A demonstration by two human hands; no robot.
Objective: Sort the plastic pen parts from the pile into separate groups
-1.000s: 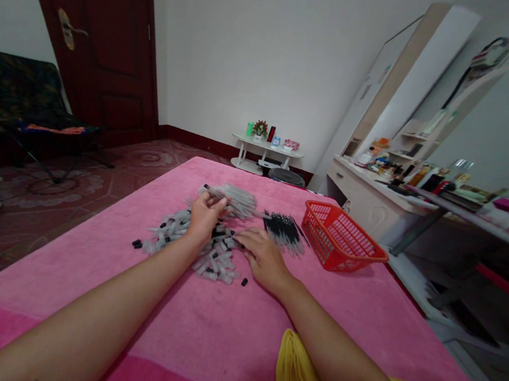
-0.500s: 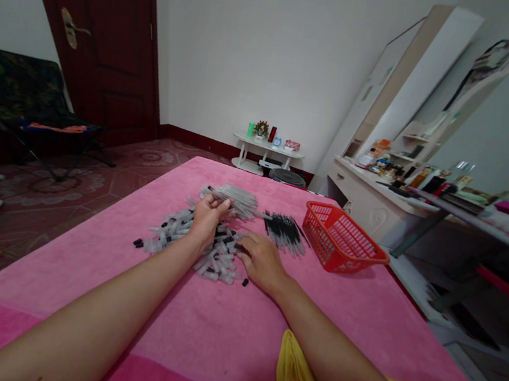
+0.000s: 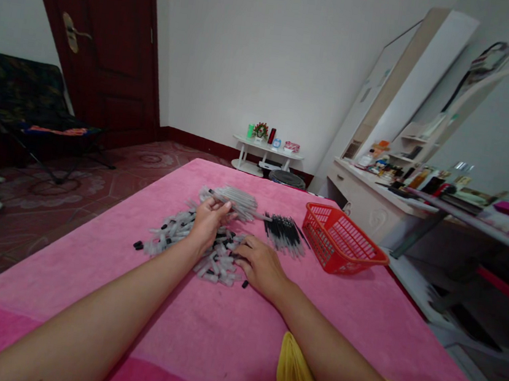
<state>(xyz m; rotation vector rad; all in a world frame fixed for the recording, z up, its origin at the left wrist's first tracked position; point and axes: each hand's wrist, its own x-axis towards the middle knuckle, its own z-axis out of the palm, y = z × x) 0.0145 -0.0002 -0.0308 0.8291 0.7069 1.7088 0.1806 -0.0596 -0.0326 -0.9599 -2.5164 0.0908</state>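
Right fingers [image 3: 250, 253] at cap pile's [image 3: 220, 265] edge

"Left hand [image 3: 207, 225]?"
"Farthest forward, thumb close to its curled fingers, left arm [image 3: 103, 311] nearly straight."
"And the right hand [image 3: 263, 267]?"
"Back upward, fingers loosely bent, right arm [image 3: 332, 345] slanting in."

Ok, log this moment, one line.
left hand: at slender grey plastic tubes; right hand: at short grey plastic caps; red plastic basket: untouched
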